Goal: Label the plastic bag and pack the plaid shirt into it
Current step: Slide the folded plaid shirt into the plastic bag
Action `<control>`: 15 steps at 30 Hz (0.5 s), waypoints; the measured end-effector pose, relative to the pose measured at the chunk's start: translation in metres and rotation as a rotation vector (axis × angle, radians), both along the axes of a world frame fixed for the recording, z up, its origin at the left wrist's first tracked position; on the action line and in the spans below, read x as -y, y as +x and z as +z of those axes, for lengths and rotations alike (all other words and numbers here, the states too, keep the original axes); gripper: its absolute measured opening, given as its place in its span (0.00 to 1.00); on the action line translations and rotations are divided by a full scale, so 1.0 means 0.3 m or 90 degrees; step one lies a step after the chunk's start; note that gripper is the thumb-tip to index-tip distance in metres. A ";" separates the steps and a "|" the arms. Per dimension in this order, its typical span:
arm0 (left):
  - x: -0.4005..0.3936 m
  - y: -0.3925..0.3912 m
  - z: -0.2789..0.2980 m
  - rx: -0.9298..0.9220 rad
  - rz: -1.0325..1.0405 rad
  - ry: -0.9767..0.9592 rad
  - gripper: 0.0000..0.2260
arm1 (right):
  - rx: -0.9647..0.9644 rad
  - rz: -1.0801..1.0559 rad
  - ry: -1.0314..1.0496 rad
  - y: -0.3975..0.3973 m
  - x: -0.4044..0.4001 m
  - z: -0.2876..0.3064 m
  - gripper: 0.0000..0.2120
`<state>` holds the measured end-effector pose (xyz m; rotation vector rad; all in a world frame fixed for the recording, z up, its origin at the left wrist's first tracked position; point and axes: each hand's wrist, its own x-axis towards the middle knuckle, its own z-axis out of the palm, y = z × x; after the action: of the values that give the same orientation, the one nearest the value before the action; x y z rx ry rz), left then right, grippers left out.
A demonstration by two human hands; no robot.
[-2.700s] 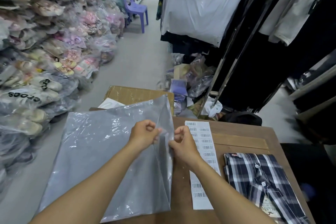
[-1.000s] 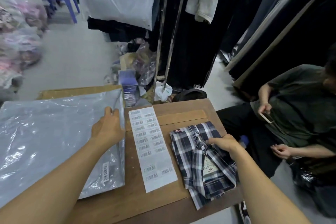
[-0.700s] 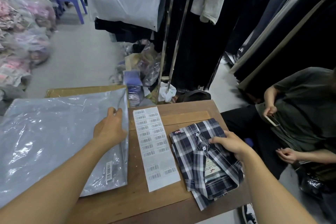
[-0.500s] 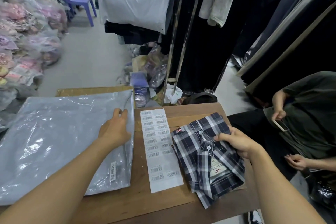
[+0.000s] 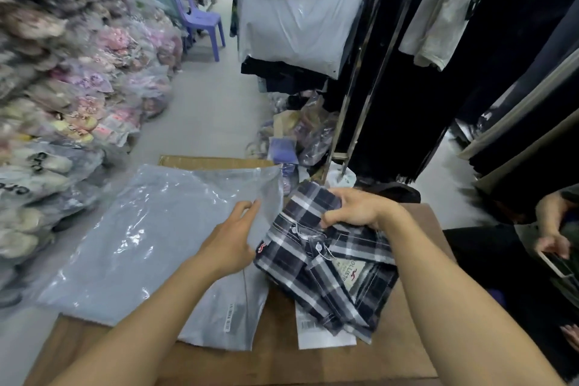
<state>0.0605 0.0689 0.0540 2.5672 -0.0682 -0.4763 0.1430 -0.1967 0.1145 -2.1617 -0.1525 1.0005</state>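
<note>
The clear plastic bag (image 5: 141, 238) lies flat over the left of the wooden table (image 5: 282, 360), a small barcode label (image 5: 230, 317) stuck near its front right corner. My left hand (image 5: 233, 241) holds the bag's right edge, fingers curled on the plastic. My right hand (image 5: 357, 208) grips the folded navy-and-white plaid shirt (image 5: 326, 263) by its far end, lifted and tilted just right of the bag's edge. The shirt hides most of the white barcode sticker sheet (image 5: 316, 335) under it.
Bagged shoes are heaped along the left (image 5: 62, 88). A cardboard box (image 5: 213, 162) sits behind the bag. Dark clothes hang on racks at the right (image 5: 470, 72). A seated person (image 5: 551, 247) holds a phone at the far right. A purple chair (image 5: 200, 19) stands down the aisle.
My right hand has lifted the plaid shirt off the table and carried it left over the sticker sheet, up to the bag's edge. My left hand has gripped that edge. The view swung left.
</note>
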 end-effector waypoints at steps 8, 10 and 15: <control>-0.024 -0.079 0.028 0.022 -0.040 -0.058 0.43 | -0.007 0.191 -0.152 0.065 -0.328 -0.095 0.37; -0.021 -0.086 0.020 0.011 -0.030 -0.033 0.43 | 0.026 0.202 -0.155 0.047 -0.390 -0.114 0.28; -0.027 -0.093 -0.012 0.000 -0.016 -0.021 0.43 | 0.151 0.147 -0.091 -0.016 -0.460 -0.218 0.19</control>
<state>0.0326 0.0768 0.0503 2.5376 -0.1067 -0.4797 0.1382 -0.0586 0.0490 -2.4309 -0.4644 0.9000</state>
